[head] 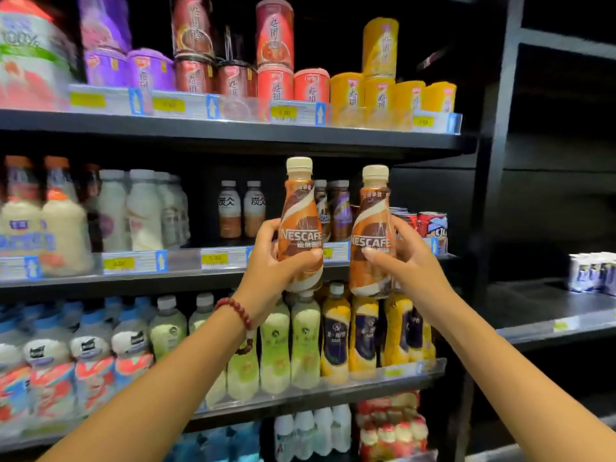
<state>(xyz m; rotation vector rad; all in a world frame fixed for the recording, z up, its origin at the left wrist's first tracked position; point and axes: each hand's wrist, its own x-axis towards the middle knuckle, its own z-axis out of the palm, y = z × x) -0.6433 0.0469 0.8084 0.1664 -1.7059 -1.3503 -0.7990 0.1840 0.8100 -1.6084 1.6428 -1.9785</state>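
Off to the left of the left hand, white milk bottles [143, 211] stand in a row on the middle shelf [200, 281]. A bracelet of red beads [238, 315] circles the left wrist. The left hand [266, 261] is curled round the lower half of the left Nescafé bottle [300, 225], thumb laid across the front label and fingers wrapped behind. This bottle stands upright above the fist, its cream cap well clear of the hand, raised in front of the middle shelf. Straight below that hand are pale green bottles [305, 338]. Between the two hands, further back on the shelf, sit dark coffee bottles [338, 211]. The right Nescafé bottle [371, 235] is also upright, near the left one but apart from it. The right hand [410, 258] grips it from the right side, thumb across the label. Below this hand stand yellow bottles [363, 331]; just beyond its knuckles to the right are red cans [431, 223]. High above it, yellow cups [378, 91] are stacked.
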